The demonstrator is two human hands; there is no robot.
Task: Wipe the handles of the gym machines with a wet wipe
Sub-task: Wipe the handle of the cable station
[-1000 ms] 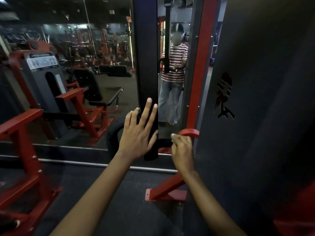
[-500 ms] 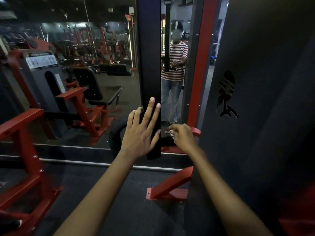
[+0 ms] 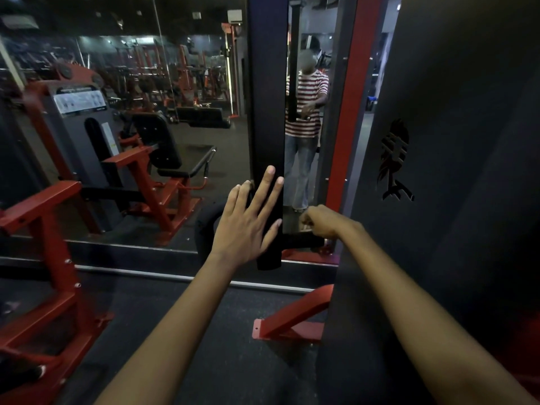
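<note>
- Resting the left hand (image 3: 248,220) flat against the hanging black pad (image 3: 267,127), fingers (image 3: 268,182) straight and spread, gripping nothing.
- Curling the right hand (image 3: 324,222) over the horizontal black handle (image 3: 295,240), fingers pinching what looks like the wet wipe (image 3: 305,227), only a pale scrap of it showing.
- Lying left to right, long axis level, directly under the right hand; right hand touching it, left hand just beside its left end.
- Judging: running the wipe along that axis toward the pad.
- Seeing no containers anywhere in view.
</note>
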